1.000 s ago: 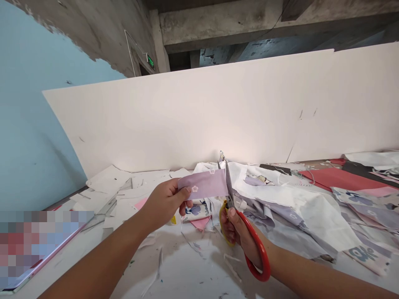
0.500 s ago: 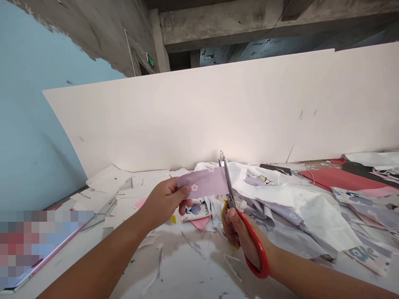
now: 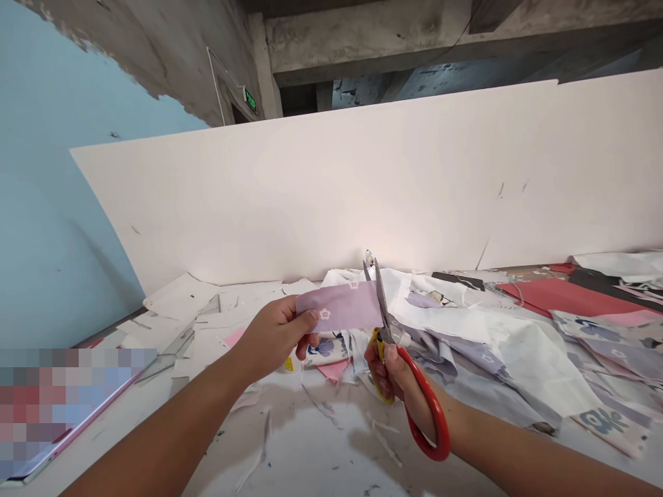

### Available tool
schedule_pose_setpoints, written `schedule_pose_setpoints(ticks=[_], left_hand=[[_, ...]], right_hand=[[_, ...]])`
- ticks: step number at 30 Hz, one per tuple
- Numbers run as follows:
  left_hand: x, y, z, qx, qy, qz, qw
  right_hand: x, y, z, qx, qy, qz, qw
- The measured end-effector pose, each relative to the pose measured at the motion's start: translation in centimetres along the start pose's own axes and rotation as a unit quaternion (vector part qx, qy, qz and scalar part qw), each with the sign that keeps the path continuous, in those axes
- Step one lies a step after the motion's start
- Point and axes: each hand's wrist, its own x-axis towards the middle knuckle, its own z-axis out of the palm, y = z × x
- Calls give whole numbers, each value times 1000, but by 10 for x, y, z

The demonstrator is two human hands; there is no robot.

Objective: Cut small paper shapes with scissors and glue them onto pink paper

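Pinched by its left end between thumb and fingers, a lilac fabric strip with small white-pink flowers is in my left hand, held above the table. My right hand grips scissors with one red and one yellow handle loop. Their blades point up and away from me, slightly parted, at the strip's right end. Behind the hands lies a heap of white and lilac fabric. Under the strip rest a blue-flowered scrap and a pink scrap.
A large white board stands upright along the back. White paper pieces spread at left, near a tablet-like device with a blurred screen. Red fabric and patterned scraps lie at right. Thread bits dot the white tabletop.
The scissor blades have parted a little more, and my right-hand fingers have spread with the handles. The strip and my left hand have shifted slightly right.
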Motion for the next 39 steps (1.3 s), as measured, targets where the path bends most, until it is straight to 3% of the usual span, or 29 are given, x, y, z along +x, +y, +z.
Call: schedule_pose_setpoints(ticks=[10,15,20,39], left_hand=[[-1,-1,1,18,-7,-2,1000],[0,-4,2,22,-16,-5,1000],[0,-2,3,9,-19,-5,1000],[2,-4,3,10,-20,-4,1000]], right_hand=[[5,-1,2,30,8,24,999],[3,-6,4,-23,35,49,998],[0,-9,4,-66,24,49,996],[2,-11,2,28,23,42,998]])
